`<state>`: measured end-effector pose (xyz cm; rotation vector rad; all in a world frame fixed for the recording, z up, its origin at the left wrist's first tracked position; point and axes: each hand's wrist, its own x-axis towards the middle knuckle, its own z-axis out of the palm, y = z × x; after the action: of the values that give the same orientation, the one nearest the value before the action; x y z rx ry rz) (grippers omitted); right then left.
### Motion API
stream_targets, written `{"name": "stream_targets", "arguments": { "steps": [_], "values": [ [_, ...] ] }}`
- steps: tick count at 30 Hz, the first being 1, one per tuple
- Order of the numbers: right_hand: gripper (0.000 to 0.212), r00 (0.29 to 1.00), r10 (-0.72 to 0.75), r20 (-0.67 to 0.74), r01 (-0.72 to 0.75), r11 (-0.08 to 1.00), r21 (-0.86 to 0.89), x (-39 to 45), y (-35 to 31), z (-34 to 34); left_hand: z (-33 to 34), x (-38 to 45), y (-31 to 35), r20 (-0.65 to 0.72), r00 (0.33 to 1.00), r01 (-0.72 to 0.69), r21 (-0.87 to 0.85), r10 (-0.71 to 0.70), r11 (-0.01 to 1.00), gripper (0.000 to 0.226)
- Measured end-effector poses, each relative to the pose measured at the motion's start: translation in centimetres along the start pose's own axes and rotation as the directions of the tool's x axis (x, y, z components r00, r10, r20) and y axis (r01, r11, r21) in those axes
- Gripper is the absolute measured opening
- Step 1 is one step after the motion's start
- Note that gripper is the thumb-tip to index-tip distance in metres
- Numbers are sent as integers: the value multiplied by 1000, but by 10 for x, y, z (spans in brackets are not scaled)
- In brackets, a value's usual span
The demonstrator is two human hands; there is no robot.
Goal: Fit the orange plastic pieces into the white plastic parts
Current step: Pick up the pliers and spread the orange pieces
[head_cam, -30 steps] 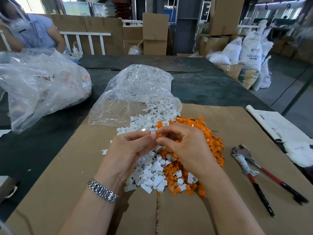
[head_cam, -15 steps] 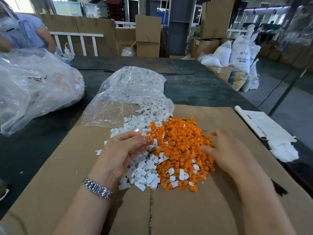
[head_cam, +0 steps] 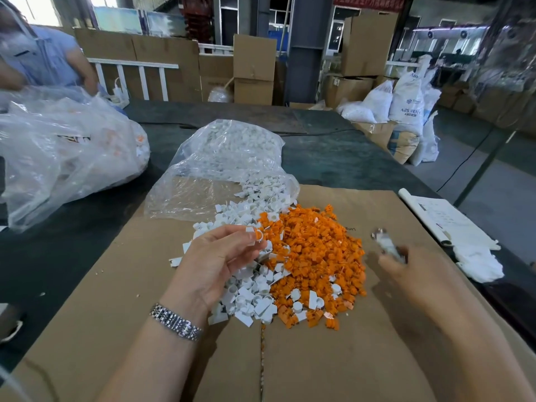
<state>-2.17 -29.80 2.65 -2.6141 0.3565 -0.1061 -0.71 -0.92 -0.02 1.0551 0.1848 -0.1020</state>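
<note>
Clear plastic of a big bag [head_cam: 63,158] fills your far left on the dark table [head_cam: 87,227], with another person's blue sleeve [head_cam: 49,59] behind it; a smaller clear bag [head_cam: 229,158] spills white plastic parts [head_cam: 249,297] onto the brown cardboard sheet [head_cam: 116,314]. Your left hand [head_cam: 220,262] hovers over that white heap, thumb and fingertips pinching one white part with orange in its ring [head_cam: 256,236], as it did half a second ago. Just right of it, touching the white heap, lies the pile of orange plastic pieces [head_cam: 316,256]. Bare cardboard lies open in front of both piles and along the near edge. Your right hand [head_cam: 412,274], which was at the orange pile's edge half a second ago, has moved right of it and now grips a blurred metal tool [head_cam: 387,245]. Beyond it, papers [head_cam: 443,219] and a white cloth [head_cam: 478,262] sit at the cardboard's right edge. Off the table, a white sack [head_cam: 406,103] reads "ABS RESIN".
</note>
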Motion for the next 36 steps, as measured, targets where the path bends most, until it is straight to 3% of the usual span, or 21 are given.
{"name": "stream_targets", "arguments": {
  "steps": [3,6,8,13,17,24,30,36],
  "values": [
    [13,981,-146,129,118,972,202,-14,-37,-10,2,-3,2,14,1000,1,23,-1,1000,17],
    [8,877,-249,412,24,877,479,-29,-73,3,6,-7,9,59,998,10,-48,-7,999,12],
    [13,831,-286,477,0,858,514,-36,-88,16,9,-10,14,75,997,-15,-73,21,997,13],
    [23,803,-355,478,55,844,534,-52,-105,35,19,-22,22,17,992,-121,-10,121,993,9],
    [24,820,-394,414,126,832,540,-61,-108,40,22,-28,22,-42,983,-175,110,180,978,12],
    [26,847,-416,331,210,834,510,-68,-105,55,21,-32,18,-83,986,-131,142,143,981,16],
    [42,883,-391,260,225,838,497,-73,-109,70,18,-31,12,-146,982,-99,121,116,988,16],
    [60,905,-339,255,192,863,468,-73,-111,76,13,-31,4,-171,968,-147,200,182,969,6]
  ]
}}
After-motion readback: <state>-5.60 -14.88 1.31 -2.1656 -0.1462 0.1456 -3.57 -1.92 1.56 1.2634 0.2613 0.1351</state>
